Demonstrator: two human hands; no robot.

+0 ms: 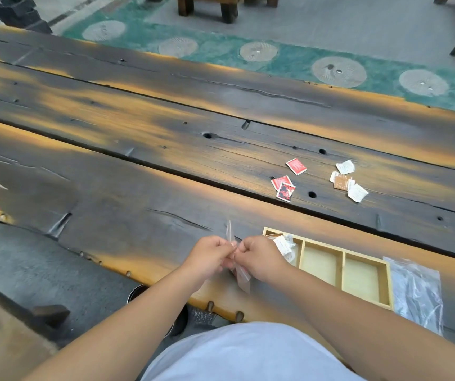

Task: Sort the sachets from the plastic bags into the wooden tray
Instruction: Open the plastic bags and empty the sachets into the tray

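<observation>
My left hand (pixel 209 257) and my right hand (pixel 259 257) both pinch the top of a small clear plastic bag (pixel 241 279) over the table's near edge; something reddish shows inside it. Just right of my hands lies the pale wooden tray (pixel 341 266) with three compartments. White sachets (pixel 285 244) fill its left compartment, partly hidden by my right hand; the other two look bare. Farther out on the table lie three red sachets (pixel 285 185) and a loose group of white and brown sachets (pixel 347 181).
A crumpled clear plastic bag (pixel 416 290) lies right of the tray. The dark plank table (pixel 138 138) has grooves and holes. Beyond its far edge are a green patterned rug (pixel 289 59) and wooden stool legs (pixel 207 6). A bench (pixel 6 325) sits lower left.
</observation>
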